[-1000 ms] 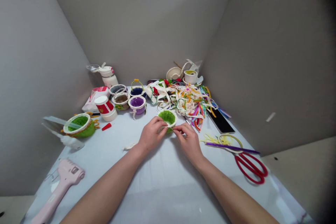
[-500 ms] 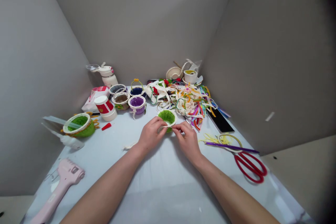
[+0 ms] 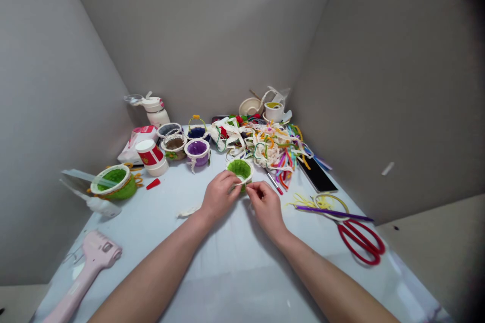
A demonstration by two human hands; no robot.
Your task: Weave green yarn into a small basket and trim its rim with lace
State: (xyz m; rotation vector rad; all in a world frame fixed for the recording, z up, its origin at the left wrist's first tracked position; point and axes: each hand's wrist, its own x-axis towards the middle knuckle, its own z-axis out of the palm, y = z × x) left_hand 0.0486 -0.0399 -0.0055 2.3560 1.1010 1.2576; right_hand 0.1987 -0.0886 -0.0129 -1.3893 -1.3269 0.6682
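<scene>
Crowding the table [image 3: 235, 262] behind the green cup [image 3: 239, 168] lies a ribbon heap [image 3: 271, 146]; red scissors [image 3: 361, 242] lie well right of the cup, a purple cup [image 3: 197, 150] just left. Bare tabletop opens nearer than the cup. Left hand [image 3: 219, 196] and right hand [image 3: 265, 204] pinch the cup's near rim trim.

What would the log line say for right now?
left hand: holding small green basket | right hand: pinching its white lace trim | red scissors: lying right, untouched
</scene>
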